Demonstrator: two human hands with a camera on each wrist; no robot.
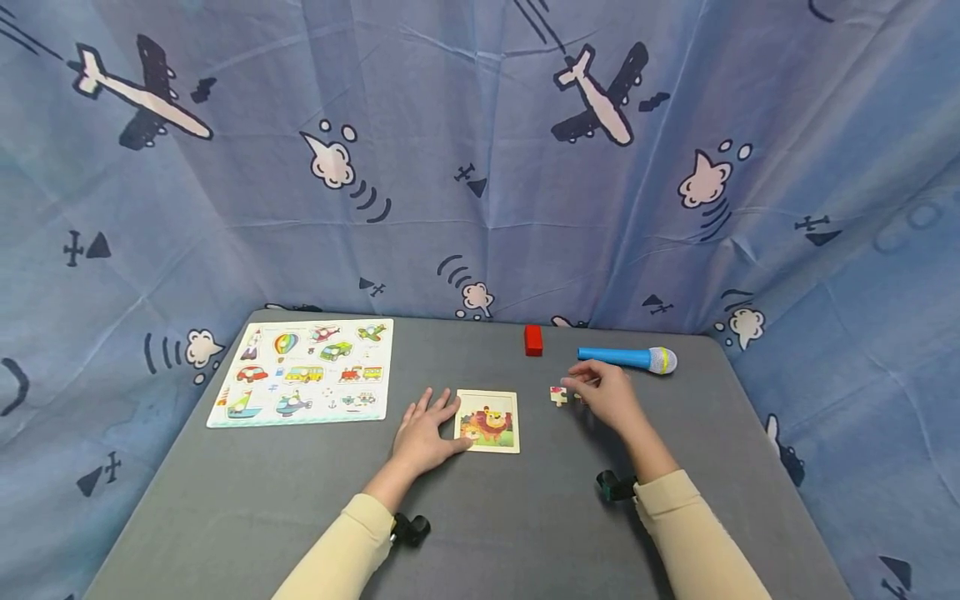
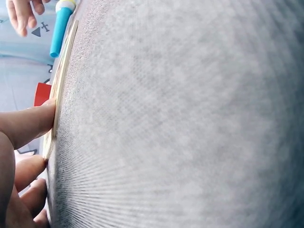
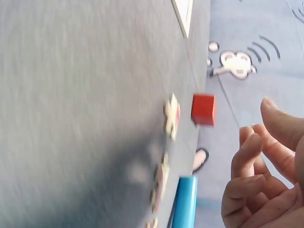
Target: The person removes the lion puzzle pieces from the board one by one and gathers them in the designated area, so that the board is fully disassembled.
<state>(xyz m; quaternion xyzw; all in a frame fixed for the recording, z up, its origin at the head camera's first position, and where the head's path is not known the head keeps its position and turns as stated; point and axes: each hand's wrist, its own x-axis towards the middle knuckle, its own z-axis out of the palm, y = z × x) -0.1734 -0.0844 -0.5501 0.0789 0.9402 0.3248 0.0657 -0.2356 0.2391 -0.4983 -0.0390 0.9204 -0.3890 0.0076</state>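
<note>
A small square jigsaw puzzle [image 1: 491, 419] with a lion picture in a pale frame lies mid-table. Against its left side rests my left hand [image 1: 425, 435], fingers spread and fairly straight, the thumb [image 2: 31, 124] touching the near corner. My right hand [image 1: 603, 393] hovers over loose puzzle pieces to the right of the frame. One piece [image 1: 558, 396] lies just left of its fingertips; another piece [image 3: 160, 183] shows in the right wrist view. Nothing shows between the right thumb and the loosely bent fingers [image 3: 244, 156].
Behind the pieces are a red block [image 1: 533, 341] and a blue toy microphone [image 1: 618, 357]. A board with vehicle pictures [image 1: 300, 410] lies at the left of the grey table [image 1: 480, 533]. A blue printed curtain [image 1: 420, 242] hangs behind the table.
</note>
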